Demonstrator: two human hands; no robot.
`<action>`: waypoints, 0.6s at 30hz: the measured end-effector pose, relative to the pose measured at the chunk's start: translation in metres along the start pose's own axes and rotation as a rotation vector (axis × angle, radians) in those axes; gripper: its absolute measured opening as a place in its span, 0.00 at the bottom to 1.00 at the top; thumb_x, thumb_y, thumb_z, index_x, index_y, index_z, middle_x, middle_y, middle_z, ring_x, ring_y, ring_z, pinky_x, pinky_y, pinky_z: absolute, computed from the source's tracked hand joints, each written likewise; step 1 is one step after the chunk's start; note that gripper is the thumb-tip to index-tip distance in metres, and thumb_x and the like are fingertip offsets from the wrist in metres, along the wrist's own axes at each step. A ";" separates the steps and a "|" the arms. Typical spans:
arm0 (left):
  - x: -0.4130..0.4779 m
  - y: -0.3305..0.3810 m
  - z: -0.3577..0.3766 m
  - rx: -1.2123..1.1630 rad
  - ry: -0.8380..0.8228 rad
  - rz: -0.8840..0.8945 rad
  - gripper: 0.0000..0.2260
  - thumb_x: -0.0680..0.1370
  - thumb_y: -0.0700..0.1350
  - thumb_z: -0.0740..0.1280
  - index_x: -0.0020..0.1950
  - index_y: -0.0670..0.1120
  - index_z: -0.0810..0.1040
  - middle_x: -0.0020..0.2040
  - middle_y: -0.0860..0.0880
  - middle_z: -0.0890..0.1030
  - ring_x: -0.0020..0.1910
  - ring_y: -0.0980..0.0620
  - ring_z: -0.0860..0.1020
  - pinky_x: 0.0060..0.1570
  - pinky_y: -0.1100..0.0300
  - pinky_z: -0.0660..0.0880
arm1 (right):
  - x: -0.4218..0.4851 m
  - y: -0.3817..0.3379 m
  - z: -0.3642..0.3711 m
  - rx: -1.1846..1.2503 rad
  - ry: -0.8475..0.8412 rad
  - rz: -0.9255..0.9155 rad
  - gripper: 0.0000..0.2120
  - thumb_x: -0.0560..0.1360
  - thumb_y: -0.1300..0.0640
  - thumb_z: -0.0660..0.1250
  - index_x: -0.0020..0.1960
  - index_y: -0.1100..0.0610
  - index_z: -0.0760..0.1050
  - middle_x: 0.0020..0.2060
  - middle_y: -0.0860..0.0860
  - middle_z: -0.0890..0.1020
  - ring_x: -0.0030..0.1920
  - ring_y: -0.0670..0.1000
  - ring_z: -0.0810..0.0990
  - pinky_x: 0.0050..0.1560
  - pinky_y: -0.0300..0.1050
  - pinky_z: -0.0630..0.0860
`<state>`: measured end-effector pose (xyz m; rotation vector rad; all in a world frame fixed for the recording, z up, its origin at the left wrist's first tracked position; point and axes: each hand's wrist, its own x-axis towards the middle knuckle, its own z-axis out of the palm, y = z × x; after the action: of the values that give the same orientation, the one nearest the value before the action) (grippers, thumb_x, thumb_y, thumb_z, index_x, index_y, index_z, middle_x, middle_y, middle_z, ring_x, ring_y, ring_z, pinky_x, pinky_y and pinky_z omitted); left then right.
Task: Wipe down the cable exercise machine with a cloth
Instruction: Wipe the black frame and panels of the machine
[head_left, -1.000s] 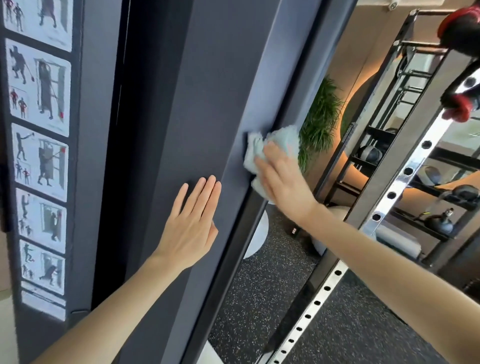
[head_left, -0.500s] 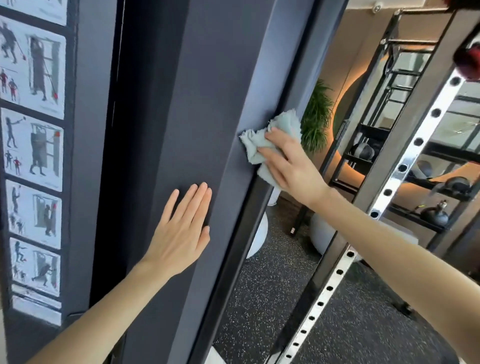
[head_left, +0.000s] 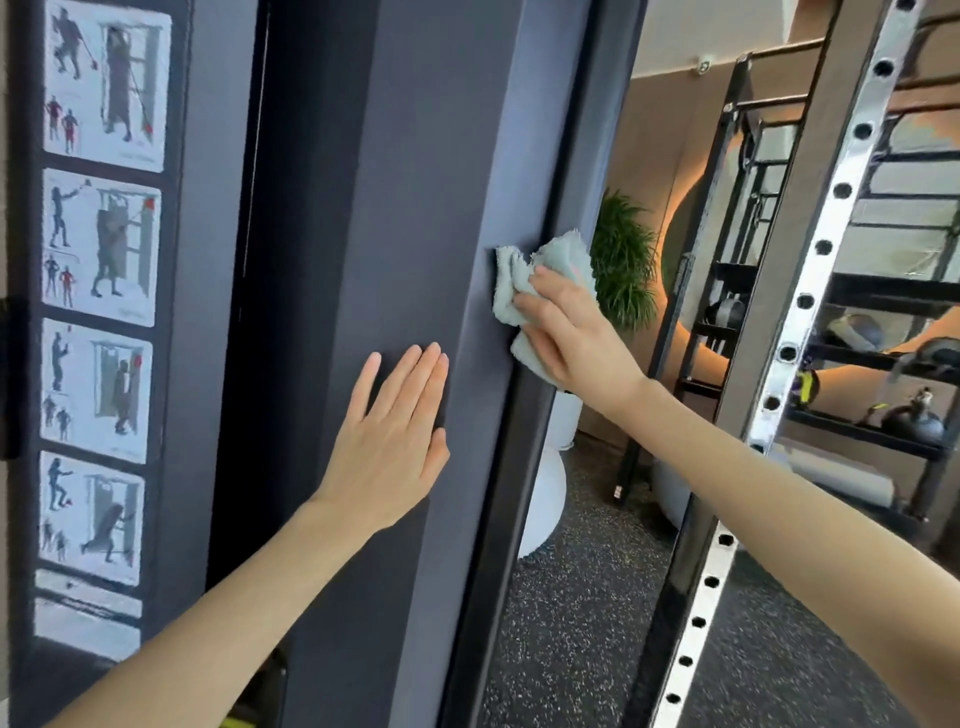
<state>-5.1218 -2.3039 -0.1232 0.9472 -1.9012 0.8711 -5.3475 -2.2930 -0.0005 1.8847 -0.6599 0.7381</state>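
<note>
Right hand (head_left: 571, 338) grips the bunched pale blue-green terry cloth (head_left: 524, 280), fingers curled over it, pressing it on the right edge of the tall dark grey metal column of the cable machine (head_left: 415, 182). Left hand (head_left: 389, 441) lies flat on the column's face, fingers straight, holding nothing, left of and below the cloth. In the last second the cloth crept up the edge, then back down: short strokes, same patch. The rest of the edge probably still needs wiping.
</note>
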 end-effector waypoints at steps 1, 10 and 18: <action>-0.002 0.001 0.002 0.001 0.012 -0.005 0.27 0.79 0.47 0.52 0.76 0.36 0.62 0.75 0.40 0.66 0.75 0.42 0.63 0.75 0.42 0.53 | -0.002 -0.004 0.001 0.019 0.018 0.006 0.10 0.78 0.68 0.62 0.59 0.65 0.72 0.57 0.67 0.75 0.61 0.63 0.71 0.72 0.46 0.60; -0.039 0.013 0.022 -0.003 0.054 -0.011 0.27 0.79 0.47 0.53 0.75 0.36 0.64 0.75 0.40 0.66 0.75 0.42 0.63 0.75 0.43 0.51 | -0.056 -0.047 0.023 0.044 -0.004 -0.020 0.06 0.79 0.65 0.61 0.53 0.67 0.74 0.55 0.67 0.75 0.59 0.64 0.72 0.68 0.53 0.66; -0.085 0.030 0.045 -0.041 0.078 -0.085 0.26 0.79 0.45 0.52 0.76 0.37 0.62 0.75 0.39 0.66 0.74 0.41 0.64 0.75 0.42 0.53 | -0.110 -0.079 0.050 0.046 -0.059 0.002 0.10 0.82 0.62 0.59 0.53 0.67 0.76 0.57 0.65 0.75 0.62 0.66 0.73 0.64 0.66 0.68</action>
<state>-5.1309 -2.3030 -0.2233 0.9489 -1.7927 0.8043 -5.3544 -2.2946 -0.1452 1.9549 -0.6874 0.7070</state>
